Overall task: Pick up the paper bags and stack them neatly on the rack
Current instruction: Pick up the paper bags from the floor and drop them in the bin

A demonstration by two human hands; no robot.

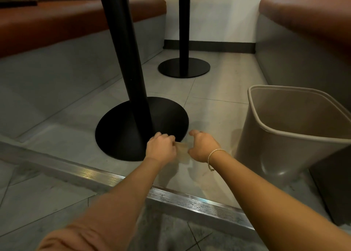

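A small flat brown paper bag (182, 153) lies low over the floor tiles, right at the edge of a black round table base (133, 125). My left hand (161, 148) has its fingers curled round the bag's left edge. My right hand (202, 146), with a thin bracelet on the wrist, reaches over the bag's right side with fingers curled; whether it grips the bag is unclear. Both hands cover most of the bag. No rack is in view.
A beige plastic bin (292, 133) stands to the right. A second black table pole and base (184, 67) stand farther back. Brown cushioned benches (57, 28) run along the left and the right. A metal step strip (171, 193) crosses the floor in front.
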